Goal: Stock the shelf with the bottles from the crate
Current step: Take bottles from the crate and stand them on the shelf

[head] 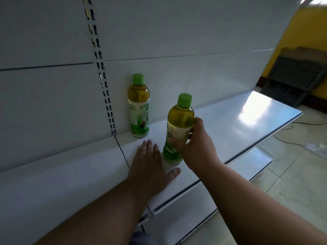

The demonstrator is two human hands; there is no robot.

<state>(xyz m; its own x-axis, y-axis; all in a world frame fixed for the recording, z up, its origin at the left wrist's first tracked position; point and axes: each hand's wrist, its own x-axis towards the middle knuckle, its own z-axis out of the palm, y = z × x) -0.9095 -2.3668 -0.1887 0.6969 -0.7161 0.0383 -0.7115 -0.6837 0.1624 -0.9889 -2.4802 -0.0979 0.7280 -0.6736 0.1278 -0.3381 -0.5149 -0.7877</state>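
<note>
Right hand (196, 145) grips front bottle (178, 128), upright on shelf (230, 126), near rear bottle (138, 105). Left hand (148, 163) flat, open, beside it. Slide back level with rear bottle; release only when base sits flat.

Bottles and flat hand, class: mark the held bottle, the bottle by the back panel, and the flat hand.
held bottle (180, 114), head view, upper body
back bottle (138, 92), head view, shoulder
left hand (147, 161), head view, back of hand

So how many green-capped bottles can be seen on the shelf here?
2. One bottle stands upright at the back panel beside the slotted upright. The other bottle stands nearer the front edge, gripped by the right hand. The crate is not clearly in view, so more may be unseen.
</note>
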